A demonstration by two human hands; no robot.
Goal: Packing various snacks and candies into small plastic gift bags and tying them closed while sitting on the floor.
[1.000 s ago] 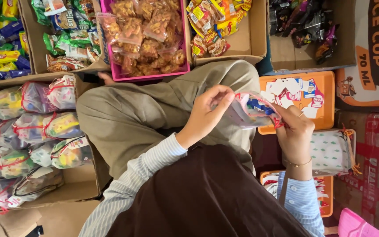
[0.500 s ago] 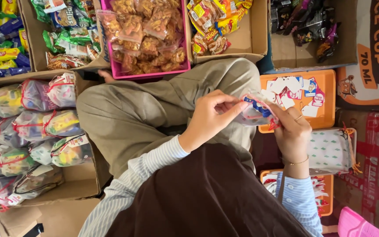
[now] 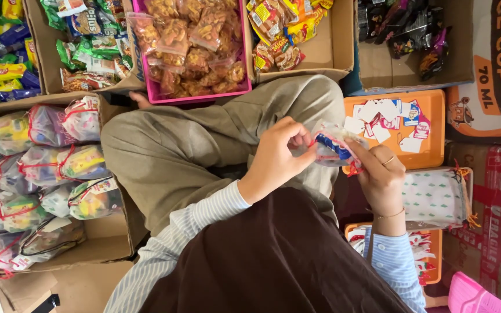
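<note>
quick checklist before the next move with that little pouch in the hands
1. Both hands on the drawstring pouch: ok; left hand and right hand pinch it.
2. Pouch filled: ok, a blue packet shows through.
3. Red cord drawn tight: cannot tell.
4. Room in the box of finished pouches: ok, bare cardboard at its near corner.
5. Orange tray of cards within reach: ok, beside the right hand.

Floor area is crowded with open cardboard boxes [image 3: 108, 243] of packaged snacks. A pink bin [image 3: 201, 97] holds clear bags of fried snacks. An orange tray [image 3: 433, 124] carries small cards. Flattened printed cartons [image 3: 494, 197] cover the right side. Lighting is even.
</note>
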